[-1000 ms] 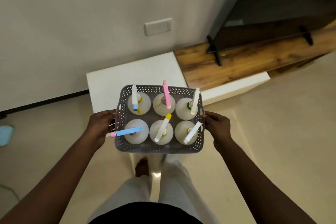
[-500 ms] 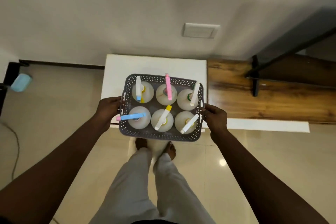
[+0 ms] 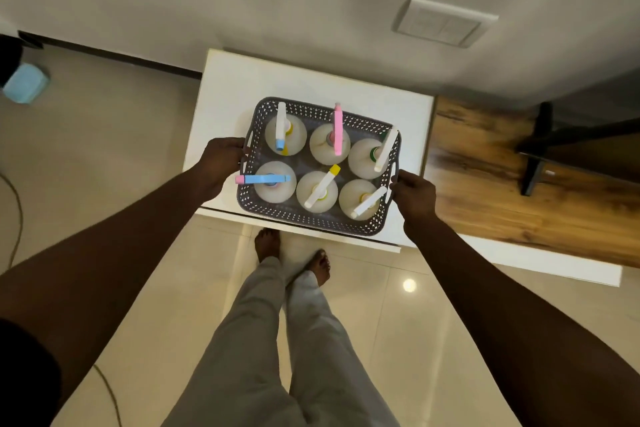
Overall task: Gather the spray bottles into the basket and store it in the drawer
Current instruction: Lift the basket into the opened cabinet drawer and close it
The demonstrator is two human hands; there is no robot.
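A grey perforated basket (image 3: 304, 217) is held over the white cabinet top (image 3: 235, 87). Several white spray bottles stand in it in two rows, among them one with a pink nozzle (image 3: 337, 128), one with a blue head (image 3: 265, 179) and one with a yellow tip (image 3: 323, 185). My left hand (image 3: 221, 159) grips the basket's left handle. My right hand (image 3: 414, 196) grips its right handle. Whether the basket rests on the cabinet or hangs just above it cannot be told. No open drawer shows.
A wooden TV bench (image 3: 512, 184) with a black stand leg (image 3: 535, 152) runs to the right of the cabinet. A wall switch plate (image 3: 445, 22) is above. A light blue object (image 3: 26, 83) lies on the tiled floor at far left. My bare feet (image 3: 294, 256) stand at the cabinet front.
I have stepped up to the white cabinet and turned to face it. The basket, still in both hands, has moved forward over the cabinet top.
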